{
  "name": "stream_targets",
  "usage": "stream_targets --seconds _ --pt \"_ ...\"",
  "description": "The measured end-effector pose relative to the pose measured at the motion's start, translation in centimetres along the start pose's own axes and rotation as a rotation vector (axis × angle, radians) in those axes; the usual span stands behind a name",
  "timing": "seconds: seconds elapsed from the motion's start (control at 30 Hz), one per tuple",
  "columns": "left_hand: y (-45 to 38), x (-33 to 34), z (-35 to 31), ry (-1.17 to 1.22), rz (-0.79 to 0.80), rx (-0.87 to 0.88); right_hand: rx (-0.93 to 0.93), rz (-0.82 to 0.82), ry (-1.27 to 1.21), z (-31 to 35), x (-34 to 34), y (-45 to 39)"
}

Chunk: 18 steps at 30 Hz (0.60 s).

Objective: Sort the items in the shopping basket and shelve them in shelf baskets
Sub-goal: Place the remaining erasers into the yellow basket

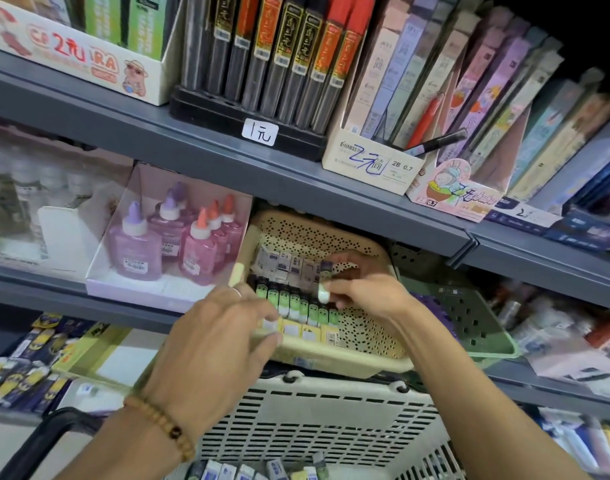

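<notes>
Head view: a shelving step is judged to be in hand. A small purple-and-green stick (325,276) with a white cap at its lower end is pinched upright in the fingers of the right hand (362,294), over the beige perforated shelf basket (365,355) on the middle shelf (227,161). The left hand (223,327) is held over the front left of that basket with its fingers spread and loosely bent; whether anything is held in it cannot be told.

Rows are already laid in the basket: pale boxed items at the back, a row of green-and-black sticks (296,303) in the middle, and yellow packs (317,332) along the front. The held stick is seen at the right end of these rows, where bare perforated floor is left.

The next move is judged to call for the stick to be lowered into that gap, lined up with the like items, and for neighbours not to be toppled.

More items of similar small size are seen in the white shopping basket (331,420) below, so the sorting is judged unfinished.
</notes>
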State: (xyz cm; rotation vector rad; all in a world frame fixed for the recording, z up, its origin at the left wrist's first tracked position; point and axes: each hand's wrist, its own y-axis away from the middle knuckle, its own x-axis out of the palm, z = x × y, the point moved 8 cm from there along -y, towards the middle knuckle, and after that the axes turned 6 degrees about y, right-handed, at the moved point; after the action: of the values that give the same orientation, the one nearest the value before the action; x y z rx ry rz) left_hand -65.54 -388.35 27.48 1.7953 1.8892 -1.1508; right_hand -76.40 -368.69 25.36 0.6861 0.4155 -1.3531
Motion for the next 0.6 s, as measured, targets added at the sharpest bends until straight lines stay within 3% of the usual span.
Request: stream_targets --seconds 0.07,0.23,0.6 --pt "0.0 0.6 -0.4 -0.041 0.052 0.075 0.115 -0.047 0.056 -2.2 0.0 -1.5" --pt "-0.1 0.7 -0.3 -0.070 0.061 0.119 0.182 0.035 0.136 -3.5 2.6 -3.3" --pt "-0.1 1.1 0.2 -0.066 0.028 0.096 0.162 0.025 0.143 -2.5 3.0 -2.9"
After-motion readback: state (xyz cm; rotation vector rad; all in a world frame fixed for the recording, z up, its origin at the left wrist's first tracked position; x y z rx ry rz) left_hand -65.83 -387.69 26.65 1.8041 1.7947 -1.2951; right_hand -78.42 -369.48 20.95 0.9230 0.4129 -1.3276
